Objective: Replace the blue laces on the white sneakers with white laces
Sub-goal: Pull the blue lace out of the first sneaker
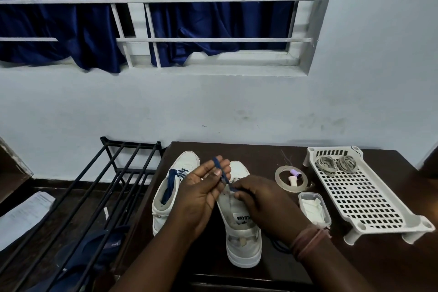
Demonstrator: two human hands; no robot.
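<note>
Two white sneakers stand on a dark table (272,156). The left sneaker (175,187) still carries a blue lace through its eyelets. Over the right sneaker (239,227) both hands work on a blue lace (221,172). My left hand (203,192) has the lace wound over its raised fingers, thumb pressed against it. My right hand (260,199) pinches the lower stretch of the same lace just above the shoe's tongue. A loose end of the blue lace (278,245) lies on the table beside my right wrist. Two coiled pale laces (336,163) lie in a white perforated tray (362,197).
A roll of clear tape (280,176) with a small purple-capped item inside it lies right of the shoes. A small clear box (314,207) with white contents sits near it. A black metal rack (113,187) stands left of the table, with papers (26,216) on the floor.
</note>
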